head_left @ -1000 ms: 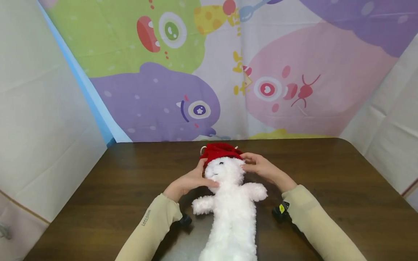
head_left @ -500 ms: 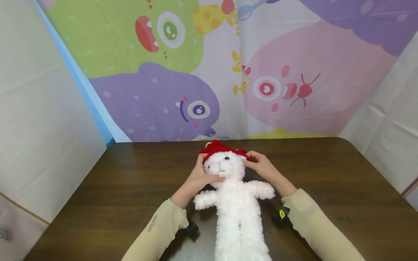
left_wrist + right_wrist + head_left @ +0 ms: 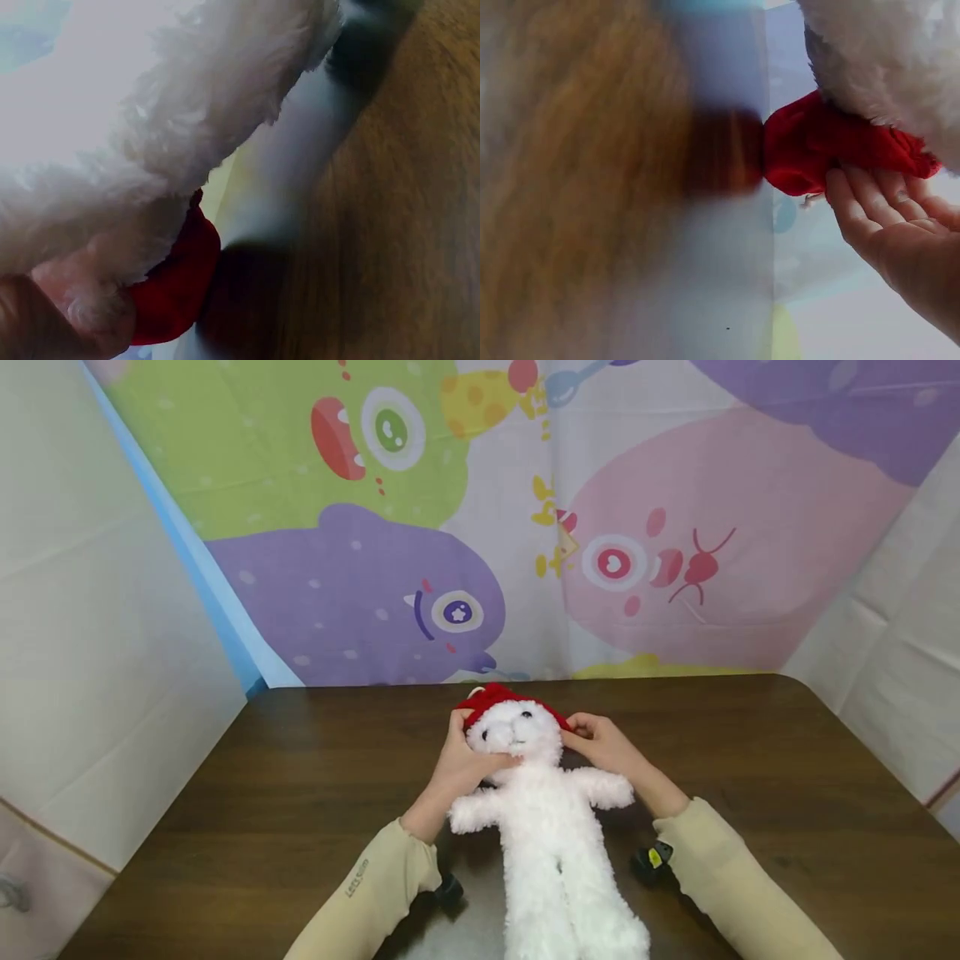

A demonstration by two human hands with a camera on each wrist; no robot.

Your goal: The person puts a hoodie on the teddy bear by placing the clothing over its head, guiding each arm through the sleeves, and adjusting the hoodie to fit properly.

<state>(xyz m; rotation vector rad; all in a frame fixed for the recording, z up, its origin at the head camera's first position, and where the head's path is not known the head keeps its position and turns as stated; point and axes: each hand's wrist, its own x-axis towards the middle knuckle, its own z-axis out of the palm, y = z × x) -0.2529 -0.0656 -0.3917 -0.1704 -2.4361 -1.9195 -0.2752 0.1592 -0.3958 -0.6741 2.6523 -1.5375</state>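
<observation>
White plush (image 3: pixel 546 835) lies face up on table (image 3: pixel 315 760), head nr far edge, approx. midway btwn far corners, wearing red hat (image 3: pixel 497 695). L hand (image 3: pixel 461 760) grips head, thumb at chin; R hand (image 3: pixel 606 745) pinches hat brim. Prob. light, v. soft, non-slip; hat likely floppy, best held by brim.

Right grip (image 3: pixel 609 747) holds red hat (image 3: pixel 493 697) on plush toy (image 3: pixel 542 818).

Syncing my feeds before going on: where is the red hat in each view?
Head: red hat just below centre, on the white plush toy.
Left wrist: red hat low, left of centre.
Right wrist: red hat right of centre, slightly above mid-height.
Shared landmark: the white plush toy, its fur bordering the hat.
</observation>
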